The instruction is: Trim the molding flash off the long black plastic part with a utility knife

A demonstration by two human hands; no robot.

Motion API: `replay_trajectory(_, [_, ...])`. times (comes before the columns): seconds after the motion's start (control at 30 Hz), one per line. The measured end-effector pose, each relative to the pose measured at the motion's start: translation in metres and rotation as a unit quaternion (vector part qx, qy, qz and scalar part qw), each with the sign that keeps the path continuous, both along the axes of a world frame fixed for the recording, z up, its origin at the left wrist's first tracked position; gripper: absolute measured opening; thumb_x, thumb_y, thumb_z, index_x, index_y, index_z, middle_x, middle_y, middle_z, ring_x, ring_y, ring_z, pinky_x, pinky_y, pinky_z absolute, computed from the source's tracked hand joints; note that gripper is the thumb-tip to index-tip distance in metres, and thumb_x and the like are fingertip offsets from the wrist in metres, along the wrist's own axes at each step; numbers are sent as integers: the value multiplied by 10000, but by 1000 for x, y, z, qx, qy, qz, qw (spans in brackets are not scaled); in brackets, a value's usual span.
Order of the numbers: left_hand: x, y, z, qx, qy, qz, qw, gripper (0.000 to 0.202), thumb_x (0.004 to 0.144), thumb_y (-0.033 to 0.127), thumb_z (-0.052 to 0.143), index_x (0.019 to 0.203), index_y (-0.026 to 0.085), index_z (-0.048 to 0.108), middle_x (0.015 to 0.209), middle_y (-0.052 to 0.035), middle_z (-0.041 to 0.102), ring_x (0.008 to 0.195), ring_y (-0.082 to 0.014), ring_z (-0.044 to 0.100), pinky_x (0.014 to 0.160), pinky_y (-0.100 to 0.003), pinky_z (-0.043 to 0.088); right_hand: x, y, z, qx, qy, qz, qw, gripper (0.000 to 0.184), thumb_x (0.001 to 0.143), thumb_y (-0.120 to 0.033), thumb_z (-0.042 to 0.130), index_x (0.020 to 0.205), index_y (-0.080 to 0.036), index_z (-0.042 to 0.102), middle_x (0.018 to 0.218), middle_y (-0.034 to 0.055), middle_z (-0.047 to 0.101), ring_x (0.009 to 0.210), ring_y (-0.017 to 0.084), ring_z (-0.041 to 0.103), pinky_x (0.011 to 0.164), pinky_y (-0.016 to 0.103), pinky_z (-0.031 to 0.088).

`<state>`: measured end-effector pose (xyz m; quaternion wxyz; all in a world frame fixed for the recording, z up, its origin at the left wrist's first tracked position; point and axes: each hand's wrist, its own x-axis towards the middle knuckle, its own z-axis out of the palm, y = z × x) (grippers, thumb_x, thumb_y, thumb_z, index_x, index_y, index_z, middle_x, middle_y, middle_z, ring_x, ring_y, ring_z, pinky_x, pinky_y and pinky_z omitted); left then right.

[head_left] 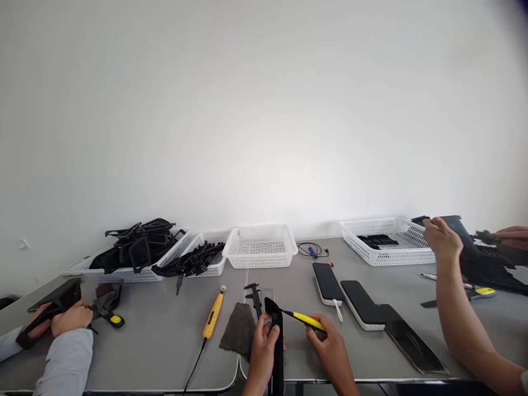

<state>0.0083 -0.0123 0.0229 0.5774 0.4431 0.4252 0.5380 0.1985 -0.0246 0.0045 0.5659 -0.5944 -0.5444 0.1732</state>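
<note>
My left hand grips a long black plastic strip held upright over the table's front edge. My right hand is closed on a yellow utility knife, its dark blade tip touching the top of the strip. A black caliper and a dark grey cloth lie just behind my left hand.
A yellow corded tool lies left of the cloth. White baskets line the wall, some with black parts. Phones lie to the right. A co-worker's hand works at left, another person's arm at right.
</note>
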Motion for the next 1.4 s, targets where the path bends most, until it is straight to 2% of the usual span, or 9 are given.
replay_trajectory(0.23, [-1,1,-3,0,-12,0,1000,746,737,706,829,1225,194,592,766,14,670,576,-152,608,567,-280,526,1,1,-4,18,-8,-9,1000,232,821,-378,621,926,-216,751,937,77,775,881,272,727,797,375,580])
replay_trajectory(0.47, [0,-2,-5,-20,-33,-4,999,793,722,717,841,1270,210,573,885,-31,684,785,-217,662,613,-295,569,5,-3,-8,-1,-30,-7,1000,236,868,-411,626,969,-234,744,987,73,760,897,258,718,781,350,574])
replay_trajectory(0.6, [1,3,-18,-55,-28,-22,998,860,764,735,796,1369,205,490,842,-19,670,656,-192,640,631,-323,571,7,-2,-12,-4,-38,-9,999,227,892,-421,621,985,-254,745,1007,73,758,893,247,727,718,312,580])
replay_trajectory(0.73, [4,12,-38,-80,-38,4,996,1015,686,825,783,1382,169,445,799,-41,677,602,-210,634,560,-322,543,9,2,-18,4,-60,0,998,219,897,-436,631,979,-269,747,1001,68,763,890,239,738,713,296,598])
replay_trajectory(0.8, [6,13,-42,-79,-38,13,996,1011,684,827,781,1375,166,455,816,-55,689,594,-207,633,548,-320,536,9,3,-20,12,-63,-2,998,212,896,-433,636,978,-270,745,996,65,760,889,235,736,717,295,597])
replay_trajectory(0.97, [4,2,-19,-47,-34,10,998,819,734,733,816,1299,194,566,910,-55,691,725,-207,645,569,-287,533,6,-2,-10,31,-54,-40,997,204,887,-394,628,985,-257,743,1038,76,739,935,245,700,753,317,560])
replay_trajectory(1.1, [-1,-4,-1,-43,-16,-19,999,801,753,697,825,1312,191,556,897,-44,698,750,-206,649,634,-295,559,3,-7,0,17,-44,-40,998,165,874,-329,614,971,-257,727,1035,69,723,971,255,663,796,342,535])
replay_trajectory(1.2, [-3,-2,-3,-41,-11,-24,999,734,803,643,815,1321,193,555,943,-55,717,713,-186,642,646,-298,558,2,-7,1,14,-49,-54,997,160,858,-286,608,974,-268,718,1072,65,715,1049,270,651,887,377,533])
replay_trajectory(1.4, [0,5,-26,-43,-21,-4,999,756,789,672,809,1328,196,573,1077,-123,736,807,-230,675,593,-284,541,4,-4,-10,28,-53,-66,996,145,855,-308,619,960,-273,714,1070,72,716,1036,289,661,896,411,544])
